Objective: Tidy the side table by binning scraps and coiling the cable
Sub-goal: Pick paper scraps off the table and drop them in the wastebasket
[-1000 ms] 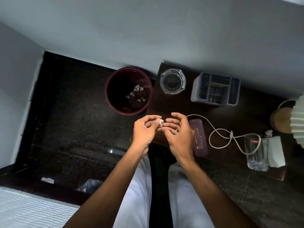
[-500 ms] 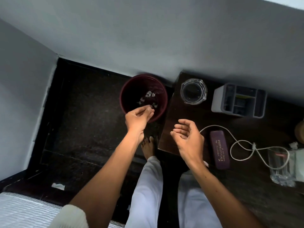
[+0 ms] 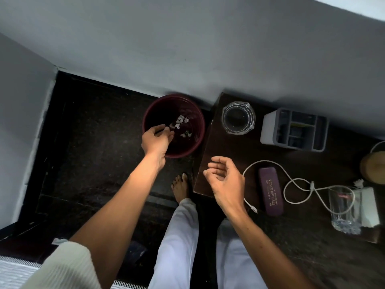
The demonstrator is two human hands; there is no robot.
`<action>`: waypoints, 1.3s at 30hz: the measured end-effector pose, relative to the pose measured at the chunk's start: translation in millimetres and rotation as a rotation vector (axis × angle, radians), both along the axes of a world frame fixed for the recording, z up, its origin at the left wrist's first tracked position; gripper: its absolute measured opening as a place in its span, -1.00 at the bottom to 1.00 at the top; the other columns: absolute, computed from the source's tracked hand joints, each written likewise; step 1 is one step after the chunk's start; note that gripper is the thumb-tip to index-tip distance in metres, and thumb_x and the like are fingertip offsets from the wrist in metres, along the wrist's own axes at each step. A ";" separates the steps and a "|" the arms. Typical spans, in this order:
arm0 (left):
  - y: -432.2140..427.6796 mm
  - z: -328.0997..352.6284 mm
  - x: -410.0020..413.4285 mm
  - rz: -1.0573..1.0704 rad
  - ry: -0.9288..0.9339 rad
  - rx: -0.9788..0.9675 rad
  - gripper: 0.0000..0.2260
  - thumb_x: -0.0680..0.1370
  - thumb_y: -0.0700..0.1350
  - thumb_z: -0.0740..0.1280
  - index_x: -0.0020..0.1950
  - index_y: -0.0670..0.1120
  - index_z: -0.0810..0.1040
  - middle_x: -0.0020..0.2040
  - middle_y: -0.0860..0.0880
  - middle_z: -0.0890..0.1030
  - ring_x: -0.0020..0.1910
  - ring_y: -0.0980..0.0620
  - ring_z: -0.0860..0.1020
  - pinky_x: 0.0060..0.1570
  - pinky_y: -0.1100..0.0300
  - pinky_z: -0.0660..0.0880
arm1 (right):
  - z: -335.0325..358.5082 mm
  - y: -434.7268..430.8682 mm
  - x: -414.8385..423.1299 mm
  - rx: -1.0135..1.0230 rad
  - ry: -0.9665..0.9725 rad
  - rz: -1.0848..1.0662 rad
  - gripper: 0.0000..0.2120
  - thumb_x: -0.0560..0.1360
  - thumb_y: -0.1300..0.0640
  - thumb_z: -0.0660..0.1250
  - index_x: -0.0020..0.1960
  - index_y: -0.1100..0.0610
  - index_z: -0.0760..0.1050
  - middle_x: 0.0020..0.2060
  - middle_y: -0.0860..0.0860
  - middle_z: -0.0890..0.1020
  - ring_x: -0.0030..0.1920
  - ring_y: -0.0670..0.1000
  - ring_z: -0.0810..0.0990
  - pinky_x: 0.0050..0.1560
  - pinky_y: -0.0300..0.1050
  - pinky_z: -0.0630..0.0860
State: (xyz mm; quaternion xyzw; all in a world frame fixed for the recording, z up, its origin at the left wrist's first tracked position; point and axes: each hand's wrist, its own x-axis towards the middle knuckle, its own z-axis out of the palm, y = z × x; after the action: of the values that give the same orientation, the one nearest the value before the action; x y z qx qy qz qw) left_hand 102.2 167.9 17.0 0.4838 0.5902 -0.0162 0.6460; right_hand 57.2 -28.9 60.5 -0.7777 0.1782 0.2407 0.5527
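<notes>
1. Below both hands, white trouser legs point(image 3: 183, 236) and a bare foot point(image 3: 180, 187) are showing on the dark speckled stone floor point(image 3: 100, 163), just beside the dark wooden side table point(image 3: 235, 151).
2. Over the table's near corner, the right hand point(image 3: 226, 182) is hanging loosely curled and palm-up, half open and holding nothing I can make out; a second ago it was meeting the left hand over this same edge.
3. Just right of that hand, the white charging cable point(image 3: 300, 184) is lying uncoiled, looping round a purple hard spectacle case point(image 3: 270, 191) and running behind a clear ribbed drinking glass point(image 3: 343, 211).
4. Farther out, the left hand point(image 3: 156, 140) is now reaching over the near rim of the round maroon plastic bin point(image 3: 198, 130), fingers loosely spread and apparently empty, having carried a scrap across from the table.
5. Beyond its fingertips, small white paper scraps point(image 3: 180, 122) are lying on the bin's bottom, so that piece is likely binned.
6. Beyond the right hand, a clear glass ashtray point(image 3: 238, 117) and a grey plastic compartment organiser point(image 3: 293, 130) are standing by the wall.
7. Judging from this, the binning looks nearly finished, and the coiling is not yet begun.
</notes>
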 end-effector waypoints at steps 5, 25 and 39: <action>-31.4 19.2 -19.0 -0.057 -0.013 -0.075 -0.90 0.67 -0.26 0.28 0.12 -0.16 0.58 0.04 -0.16 0.69 0.04 -0.02 0.70 0.11 0.16 0.63 | 2.3 -5.1 6.3 -0.038 -0.023 -0.063 -0.81 0.48 0.26 0.47 0.08 0.10 0.61 -0.11 -0.04 0.69 -0.14 -0.25 0.66 -0.14 -0.42 0.55; -257.6 64.3 -25.3 -0.457 -0.180 -0.294 -0.90 0.66 -0.26 0.30 0.06 -0.13 0.61 -0.05 -0.15 0.71 -0.12 0.04 0.68 -0.02 0.21 0.61 | 39.9 -192.4 14.6 -0.223 -0.154 -0.345 -0.89 0.52 0.29 0.41 -0.01 0.12 0.61 -0.18 -0.09 0.68 -0.20 -0.23 0.64 -0.13 -0.38 0.55; -325.1 60.7 -33.5 -0.595 -0.168 -0.243 -0.90 0.67 -0.20 0.31 0.08 -0.09 0.63 -0.09 -0.05 0.72 -0.20 0.13 0.66 -0.09 0.25 0.59 | 33.1 -359.8 -5.2 -0.745 -0.181 -0.293 -0.79 0.59 0.23 0.31 0.16 0.24 0.63 0.04 0.13 0.71 -0.05 -0.03 0.62 -0.07 -0.28 0.47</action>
State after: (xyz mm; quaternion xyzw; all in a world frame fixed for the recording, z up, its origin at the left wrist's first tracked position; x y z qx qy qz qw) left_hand 68.8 -157.1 77.7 0.5539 0.3616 -0.2345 0.7124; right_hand 51.9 -388.6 93.7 -0.9091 0.3128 0.0091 0.2751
